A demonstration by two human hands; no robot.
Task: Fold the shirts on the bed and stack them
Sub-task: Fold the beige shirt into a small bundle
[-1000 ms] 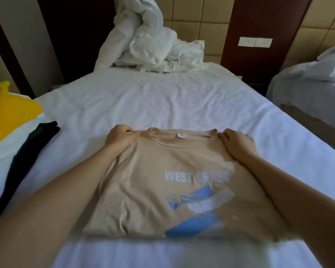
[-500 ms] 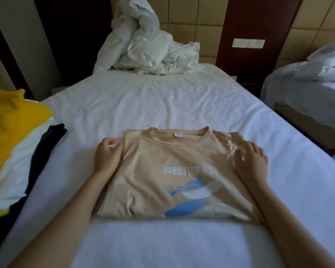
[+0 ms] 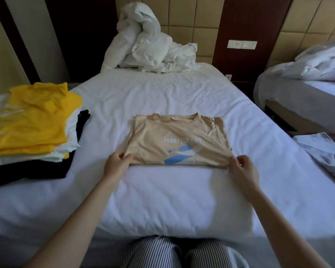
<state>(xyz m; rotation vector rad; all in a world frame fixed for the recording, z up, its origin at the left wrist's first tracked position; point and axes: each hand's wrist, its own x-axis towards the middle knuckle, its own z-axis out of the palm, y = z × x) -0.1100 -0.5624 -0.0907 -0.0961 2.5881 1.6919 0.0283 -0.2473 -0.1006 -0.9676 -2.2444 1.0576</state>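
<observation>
A folded beige shirt with white lettering and a blue print lies flat in the middle of the white bed, collar away from me. My left hand pinches its near left corner. My right hand pinches its near right corner, where the cloth is pulled taut. To the left sits a pile of shirts: yellow on top, white beneath, dark at the bottom.
A crumpled white duvet is heaped at the head of the bed. A light blue garment lies at the bed's right edge. A second bed stands to the right. My striped trousers show at the bottom.
Both hands slid from the shirt's collar end down its sides to the near corners and now pinch them. The view pulled back, showing more of the pile on the left.
</observation>
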